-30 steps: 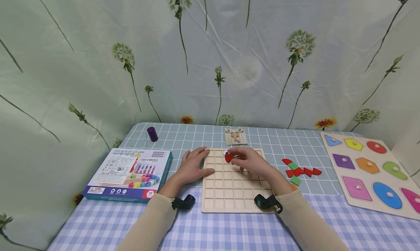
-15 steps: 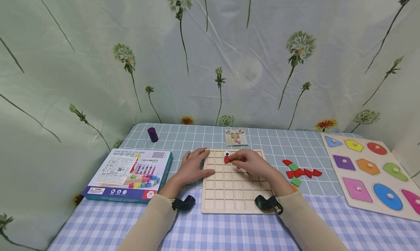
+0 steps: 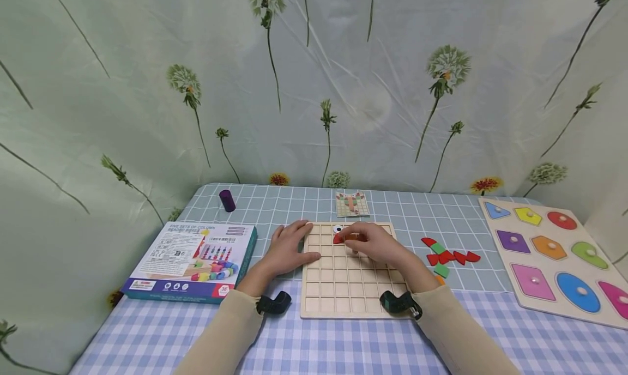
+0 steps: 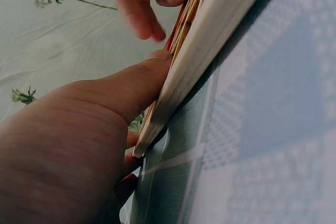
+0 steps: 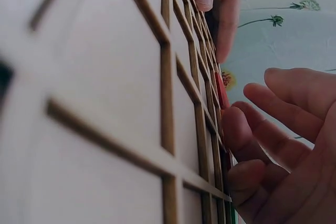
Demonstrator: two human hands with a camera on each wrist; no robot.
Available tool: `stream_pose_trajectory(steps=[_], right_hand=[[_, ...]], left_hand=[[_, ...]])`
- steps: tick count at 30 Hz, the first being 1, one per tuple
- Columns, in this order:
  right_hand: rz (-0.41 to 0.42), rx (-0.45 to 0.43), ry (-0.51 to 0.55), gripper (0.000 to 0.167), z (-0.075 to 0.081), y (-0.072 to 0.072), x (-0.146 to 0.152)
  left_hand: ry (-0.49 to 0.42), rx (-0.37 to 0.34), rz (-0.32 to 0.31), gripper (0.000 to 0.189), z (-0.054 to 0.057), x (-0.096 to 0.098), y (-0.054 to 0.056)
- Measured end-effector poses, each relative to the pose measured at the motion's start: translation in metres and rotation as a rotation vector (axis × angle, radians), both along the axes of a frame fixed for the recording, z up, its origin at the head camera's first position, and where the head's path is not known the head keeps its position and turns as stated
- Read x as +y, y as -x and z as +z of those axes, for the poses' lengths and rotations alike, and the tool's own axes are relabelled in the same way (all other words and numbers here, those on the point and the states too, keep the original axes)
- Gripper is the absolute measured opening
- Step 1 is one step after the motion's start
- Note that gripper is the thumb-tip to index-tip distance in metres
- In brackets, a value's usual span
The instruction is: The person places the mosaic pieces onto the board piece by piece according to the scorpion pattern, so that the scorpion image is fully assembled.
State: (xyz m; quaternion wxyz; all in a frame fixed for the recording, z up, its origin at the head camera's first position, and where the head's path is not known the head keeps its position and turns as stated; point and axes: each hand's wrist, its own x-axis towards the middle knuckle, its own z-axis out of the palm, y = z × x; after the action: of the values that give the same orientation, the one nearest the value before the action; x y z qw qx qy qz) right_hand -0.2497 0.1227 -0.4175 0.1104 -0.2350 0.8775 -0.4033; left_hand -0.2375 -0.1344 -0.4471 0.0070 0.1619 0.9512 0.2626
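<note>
A wooden grid board (image 3: 343,288) lies flat in front of me. My left hand (image 3: 289,248) rests at its left side; its thumb lies on the board and its other fingers reach along the far left edge. A red quarter-circle piece (image 3: 337,239) sits on the grid near the top, just below a white piece with a black dot (image 3: 338,229). My right hand (image 3: 375,242) is bent over the grid, fingertips at the red piece. In the right wrist view, thumb and index finger are apart, and the red piece (image 5: 221,90) lies beyond the index fingertip.
Loose red, green and orange pieces (image 3: 441,270) lie right of the board. A pattern card (image 3: 352,204) is behind it. A bead set box (image 3: 191,261) and a purple cylinder (image 3: 227,200) are at left. A knobbed shape puzzle (image 3: 544,258) lies at far right.
The red piece, tilted in my right fingers a second ago, has come down onto the grid and turned. The white piece is uncovered more. My left hand stays put.
</note>
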Motion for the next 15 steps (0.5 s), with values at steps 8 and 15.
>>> stream_pose_trajectory(steps=[8, 15], right_hand=[[0.023, 0.028, -0.042, 0.031, 0.0021, -0.0022, -0.0001], [0.107, 0.070, -0.060, 0.031, 0.0008, -0.0004, 0.0018]], left_hand=[[0.007, 0.002, 0.001, 0.081, 0.0002, 0.0004, 0.0009], [0.017, 0.004, 0.001, 0.080, 0.0005, 0.0007, 0.0008]])
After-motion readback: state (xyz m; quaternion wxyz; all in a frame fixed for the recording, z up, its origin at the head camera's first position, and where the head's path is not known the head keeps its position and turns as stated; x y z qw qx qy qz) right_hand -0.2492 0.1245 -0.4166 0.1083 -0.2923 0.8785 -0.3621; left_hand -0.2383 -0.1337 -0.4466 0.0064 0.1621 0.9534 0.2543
